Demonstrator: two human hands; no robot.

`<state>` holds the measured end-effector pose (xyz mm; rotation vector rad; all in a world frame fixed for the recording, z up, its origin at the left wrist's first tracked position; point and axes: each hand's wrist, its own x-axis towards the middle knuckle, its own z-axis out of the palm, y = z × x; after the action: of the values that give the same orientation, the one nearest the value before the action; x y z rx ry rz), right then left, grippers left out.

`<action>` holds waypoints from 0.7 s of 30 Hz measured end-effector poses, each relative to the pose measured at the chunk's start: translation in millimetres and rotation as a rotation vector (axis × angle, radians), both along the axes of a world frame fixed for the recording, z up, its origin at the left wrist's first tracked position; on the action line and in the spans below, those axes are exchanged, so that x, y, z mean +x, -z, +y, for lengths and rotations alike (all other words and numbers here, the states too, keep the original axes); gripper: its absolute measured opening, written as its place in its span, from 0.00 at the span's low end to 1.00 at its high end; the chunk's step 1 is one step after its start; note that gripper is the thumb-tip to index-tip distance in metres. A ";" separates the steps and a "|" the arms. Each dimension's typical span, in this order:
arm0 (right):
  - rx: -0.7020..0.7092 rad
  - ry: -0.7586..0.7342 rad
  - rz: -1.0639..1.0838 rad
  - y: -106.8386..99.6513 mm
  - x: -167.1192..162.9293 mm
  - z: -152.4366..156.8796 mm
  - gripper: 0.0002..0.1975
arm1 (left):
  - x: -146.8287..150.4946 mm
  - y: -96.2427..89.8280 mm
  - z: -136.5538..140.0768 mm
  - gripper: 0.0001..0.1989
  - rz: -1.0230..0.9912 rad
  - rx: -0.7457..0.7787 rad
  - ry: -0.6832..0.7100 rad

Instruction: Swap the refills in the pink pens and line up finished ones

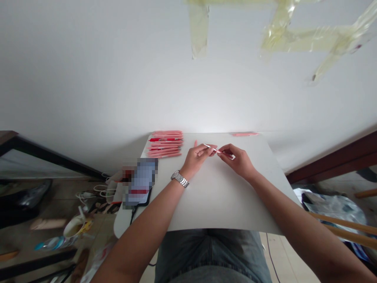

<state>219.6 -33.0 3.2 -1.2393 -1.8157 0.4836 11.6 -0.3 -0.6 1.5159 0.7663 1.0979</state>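
Note:
Over the middle of the white table, both my hands meet at a slim red-and-white pen (217, 151). My left hand (198, 156), with a metal watch at the wrist, pinches its left part between thumb and fingers. The right part is in the closed fingertips of my right hand (236, 158). Fingers cover much of the pen, so whether it is in one piece cannot be made out. Just behind my left hand, a pink pen-like piece (196, 143) lies on the table, partly hidden. Further left is a row of pink pens (165, 151), with a few redder ones among them.
A single pink pen (245, 134) lies at the table's back edge by the wall. At the left edge a phone (141, 182), blurred out, has a cable attached. The white table (218, 204) meets the wall behind. A cup (74, 227) and bottle (51, 243) stand lower left.

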 end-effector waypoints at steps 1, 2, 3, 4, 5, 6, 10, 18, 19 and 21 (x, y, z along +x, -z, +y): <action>-0.005 0.003 0.001 -0.2 -0.3 -0.3 0.14 | 0.1 0.3 0.0 0.19 -0.008 -0.008 0.004; -0.011 0.003 0.003 -0.3 -0.6 -0.5 0.14 | 0.2 0.7 0.1 0.19 -0.016 -0.013 0.009; -0.017 0.003 0.008 -0.3 -0.9 -0.7 0.14 | 0.2 1.0 0.1 0.20 -0.023 -0.016 0.012; -0.021 0.004 0.014 -0.3 -1.1 -0.8 0.14 | 0.3 1.3 0.2 0.20 -0.027 -0.017 0.015; -0.024 0.004 0.019 -0.1 -1.2 -0.9 0.14 | 0.2 1.6 0.4 0.20 -0.026 -0.014 0.016; -0.026 0.005 0.021 0.2 -1.4 -1.0 0.15 | 0.1 1.9 0.5 0.19 -0.021 -0.008 0.016; -0.032 0.005 0.002 2.0 -2.0 -1.2 0.15 | -0.5 1.7 0.7 0.18 0.002 0.018 0.008; -0.058 -0.030 0.046 7.6 -3.3 -1.6 0.14 | 0.3 -0.3 -2.2 0.18 0.026 0.050 0.003; -0.065 -0.035 0.060 7.8 -3.6 -1.7 0.14 | 0.4 -0.3 -2.2 0.18 0.024 0.044 0.013; -0.078 -0.046 0.086 7.4 -4.5 -1.8 0.14 | 0.7 -0.3 -1.9 0.17 0.027 0.034 0.029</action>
<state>215.1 -34.9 -4.2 -1.2120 -1.7703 0.6295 12.3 -2.2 -0.3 1.5689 0.7454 1.0759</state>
